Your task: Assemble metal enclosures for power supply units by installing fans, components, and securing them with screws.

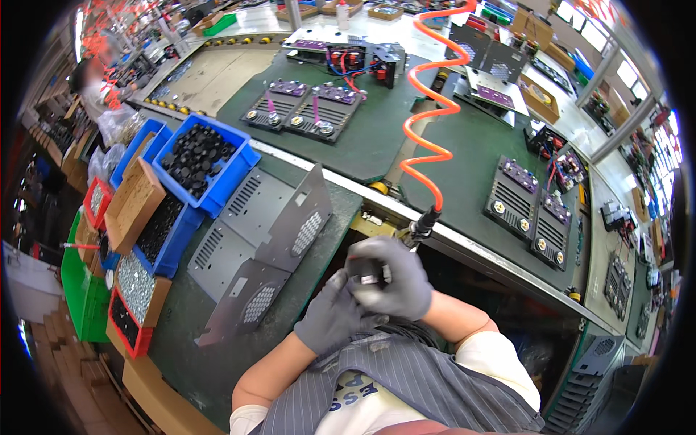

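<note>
Both of my hands wear grey gloves and meet in front of my body, by the table's edge. My right hand (397, 279) curls round a dark object (365, 272) with a shiny silver spot; blur and the fingers hide its kind. Pressed up against it from below left is my left hand (332, 319), its fingers bent and whatever they hold hidden. Just above the right hand, a coiled orange air hose (435, 109) ends in a black fitting (424, 222). Left of my hands, two bent grey metal panels (246, 235) with slots and round vent holes lie on the green table (217, 377).
Blue bins (235, 170) of black round parts, a cardboard box (134, 206) and small red trays (130, 326) crowd the left. Beyond the metal rail (471, 243), slotted panels with purple boards (308, 109) lie on green boards. A person (94, 90) stands at far left.
</note>
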### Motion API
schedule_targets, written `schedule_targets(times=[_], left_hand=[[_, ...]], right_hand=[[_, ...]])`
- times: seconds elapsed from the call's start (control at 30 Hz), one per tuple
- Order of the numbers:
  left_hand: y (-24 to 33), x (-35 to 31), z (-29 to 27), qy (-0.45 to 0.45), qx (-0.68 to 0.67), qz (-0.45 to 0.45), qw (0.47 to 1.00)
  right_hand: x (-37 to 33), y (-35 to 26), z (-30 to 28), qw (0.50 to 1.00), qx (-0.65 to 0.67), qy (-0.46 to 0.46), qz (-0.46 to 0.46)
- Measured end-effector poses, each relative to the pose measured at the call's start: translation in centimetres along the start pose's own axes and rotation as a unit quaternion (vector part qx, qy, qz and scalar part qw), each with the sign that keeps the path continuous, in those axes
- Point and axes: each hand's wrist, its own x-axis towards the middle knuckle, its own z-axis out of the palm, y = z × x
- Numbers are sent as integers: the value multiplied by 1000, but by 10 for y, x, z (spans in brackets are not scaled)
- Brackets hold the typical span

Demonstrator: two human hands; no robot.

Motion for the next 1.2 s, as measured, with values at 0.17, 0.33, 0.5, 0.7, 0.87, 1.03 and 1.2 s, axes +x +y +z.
schedule_targets(times=[0.17, 0.33, 0.5, 0.7, 0.87, 1.03, 1.2], left_hand=[[-7, -9, -44, 12, -23, 81, 996], [22, -51, -6, 76, 212, 46, 973], [71, -99, 65, 29, 563, 139, 814], [123, -79, 102, 233, 835, 337, 367], [147, -40, 89, 200, 913, 259, 242], [142, -8, 96, 211, 951, 188, 128], [149, -23, 105, 141, 976, 107, 129]], right_hand=[[-6, 21, 49, 961, 232, -66, 135], [27, 20, 34, 917, 376, 11, 133], [61, 40, 25, 928, 336, 35, 160], [72, 48, 36, 984, 158, 59, 60], [81, 36, 40, 986, 80, 125, 73], [97, 42, 40, 991, 18, 133, 24], [92, 33, 20, 996, 81, 18, 19]])
